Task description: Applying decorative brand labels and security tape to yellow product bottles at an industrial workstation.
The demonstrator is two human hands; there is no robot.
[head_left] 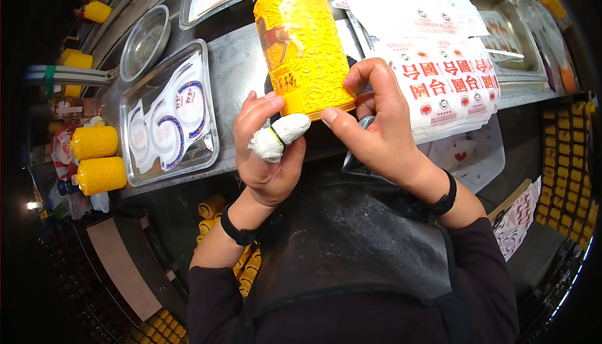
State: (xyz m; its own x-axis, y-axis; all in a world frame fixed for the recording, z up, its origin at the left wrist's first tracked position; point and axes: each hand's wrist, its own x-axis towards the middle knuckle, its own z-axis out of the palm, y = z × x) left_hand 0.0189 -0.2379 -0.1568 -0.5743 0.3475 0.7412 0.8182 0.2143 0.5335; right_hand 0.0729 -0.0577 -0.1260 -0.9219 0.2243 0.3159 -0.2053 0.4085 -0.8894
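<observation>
Bottle [320, 37] sits between half-open left hand [271, 178], one finger perhaps wrapped in white cloth [266, 145], and right hand [384, 128] pinching its lower edge, seemingly for smoothing that needs steady pressure.

Metal bench [233, 68] spans the upper frame. On it: rectangular tray [212, 103], left; round bowl [137, 40], upper left; second tray [185, 9], top; printed sheets [448, 87], upper right, overhanging the front edge.

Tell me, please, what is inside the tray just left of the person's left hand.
The tray holds overlapping white sheets, some with curved blue bands. Parts of the lower sheets, and anything beneath them, are covered from view.
</observation>
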